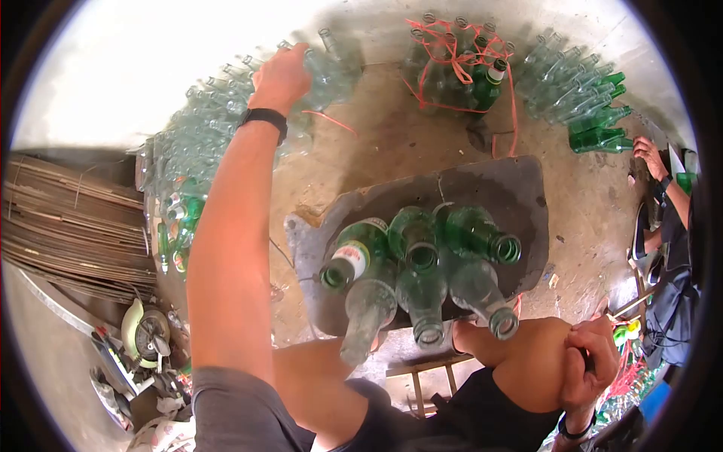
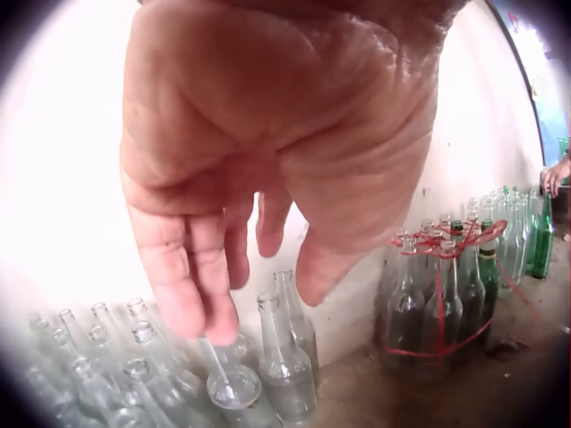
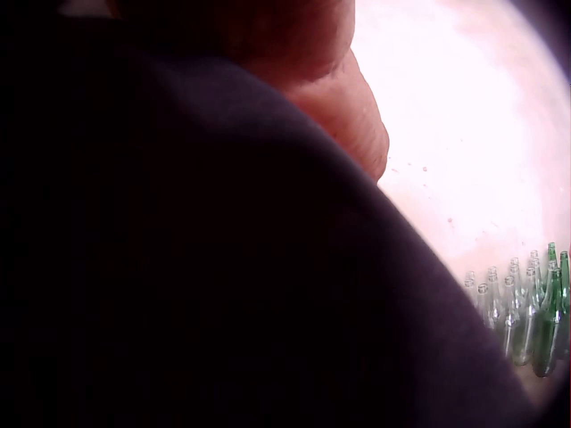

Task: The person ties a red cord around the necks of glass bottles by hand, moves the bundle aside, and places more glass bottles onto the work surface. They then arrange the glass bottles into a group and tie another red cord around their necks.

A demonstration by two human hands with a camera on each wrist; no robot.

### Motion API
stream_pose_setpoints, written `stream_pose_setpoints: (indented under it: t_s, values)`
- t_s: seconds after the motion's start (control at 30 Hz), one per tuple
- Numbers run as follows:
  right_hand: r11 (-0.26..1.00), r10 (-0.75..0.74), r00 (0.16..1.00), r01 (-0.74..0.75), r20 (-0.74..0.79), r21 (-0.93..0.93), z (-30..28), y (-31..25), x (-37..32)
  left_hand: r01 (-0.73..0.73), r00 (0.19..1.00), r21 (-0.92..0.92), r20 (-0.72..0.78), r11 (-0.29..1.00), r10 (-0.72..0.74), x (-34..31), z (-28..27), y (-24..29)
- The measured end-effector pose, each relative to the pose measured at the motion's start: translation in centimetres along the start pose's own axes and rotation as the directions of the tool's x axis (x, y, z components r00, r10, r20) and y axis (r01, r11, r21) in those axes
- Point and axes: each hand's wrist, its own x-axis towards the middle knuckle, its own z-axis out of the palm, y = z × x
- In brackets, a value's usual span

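Observation:
My left hand [image 1: 282, 75] reaches out over the rows of clear glass bottles [image 1: 226, 113] along the wall. In the left wrist view the fingers of that hand [image 2: 277, 160] hang down, the thumb apart from them, with fingertips [image 2: 221, 332] right at the neck of a clear bottle [image 2: 234, 385]. Another clear bottle [image 2: 287, 379] stands just beside it. Loosely curled, my right hand [image 1: 591, 361] rests at my right knee and holds nothing. Between my knees and the wall, several green and clear bottles [image 1: 413, 233] stand on a dark board [image 1: 497, 184].
A bundle of bottles [image 1: 459, 68] tied with red string stands by the wall. More clear and green bottles [image 1: 576, 83] stand to its right, where another person's hand [image 1: 649, 157] touches a green one. Flattened cardboard [image 1: 75, 218] is stacked at the left.

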Motion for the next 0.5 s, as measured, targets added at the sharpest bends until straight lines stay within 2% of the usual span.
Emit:
stream_pose_setpoints:
  t_s: [0.17,0.27,0.37,0.43,0.5]
  values:
    - [0.998,0.043,0.999,-0.043,0.000,-0.053,0.2,0.3,0.2,0.030,0.999,-0.027,-0.015,0.999,-0.030,2.8,3.4,0.2]
    - [0.999,0.014,0.999,-0.013,0.028,-0.036,0.4,0.5,0.9,0.038,0.999,-0.030,0.003,0.999,-0.038,3.8,4.3,0.1]
    - [0.999,0.041,0.998,-0.040,0.048,-0.024,0.7,0.3,1.4,0.001,1.000,-0.042,-0.018,0.999,-0.002,4.4,5.4,-0.2]
    - [0.999,0.039,0.998,-0.039,0.051,-0.006,0.9,0.1,1.7,-0.085,0.995,-0.010,-0.055,0.996,0.085,5.1,6.6,-0.6]
    - [1.000,0.031,0.998,-0.031,0.062,-0.006,1.0,0.2,1.8,-0.092,0.994,-0.020,-0.056,0.996,0.091,4.8,7.3,-0.4]
